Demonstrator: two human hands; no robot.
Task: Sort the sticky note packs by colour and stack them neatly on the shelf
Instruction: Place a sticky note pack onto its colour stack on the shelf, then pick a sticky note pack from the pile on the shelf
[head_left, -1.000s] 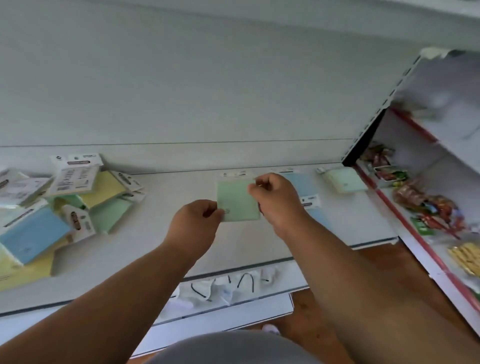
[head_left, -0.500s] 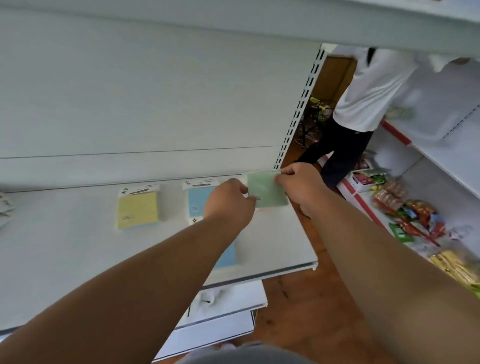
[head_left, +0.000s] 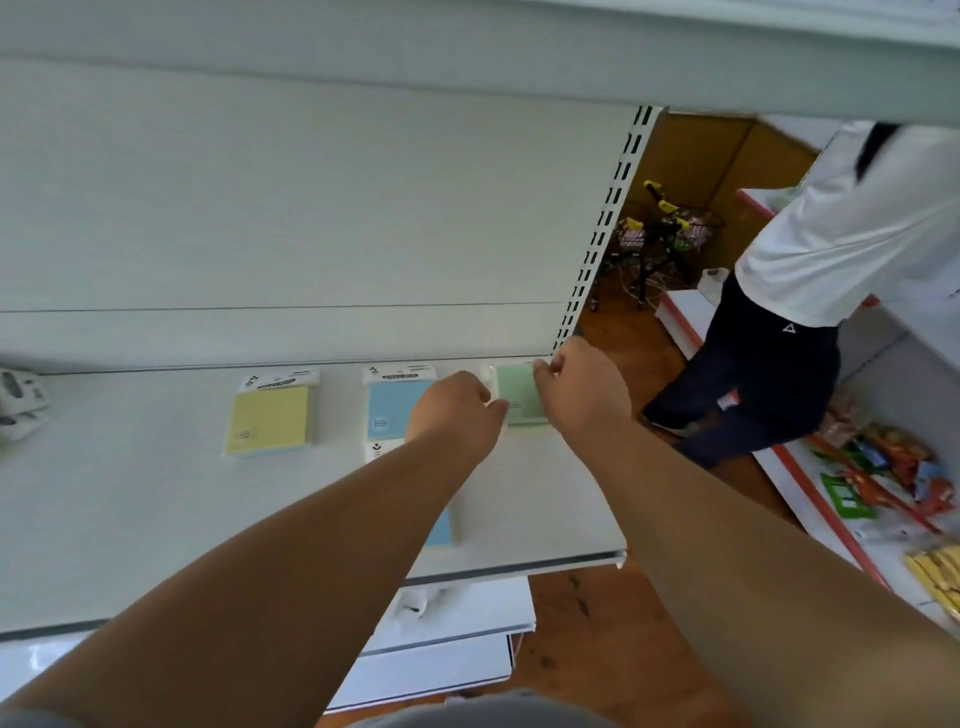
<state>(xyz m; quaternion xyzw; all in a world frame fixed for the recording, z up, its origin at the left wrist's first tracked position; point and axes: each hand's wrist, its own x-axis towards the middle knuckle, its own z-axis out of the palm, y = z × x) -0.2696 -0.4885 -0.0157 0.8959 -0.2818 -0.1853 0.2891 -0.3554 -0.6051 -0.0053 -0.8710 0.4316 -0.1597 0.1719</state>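
At the right end of the white shelf (head_left: 156, 519), close to the back panel, both hands are holding a green sticky note pack (head_left: 519, 397). The left hand (head_left: 457, 415) is pinching its left edge with curled fingers, and the right hand (head_left: 582, 395) is gripping its right edge near the top corner; whether the pack is touching the shelf cannot be told. Just to its left, a blue sticky note pack (head_left: 397, 408) is lying flat, partly hidden by the left forearm, and further left a yellow sticky note pack (head_left: 271, 418) is lying well apart from it. Another blue pack (head_left: 441, 530) is showing under the forearm near the shelf's front edge. Beyond the shelf end, a person in a white shirt (head_left: 857, 228) is standing on the wooden floor (head_left: 597, 649).
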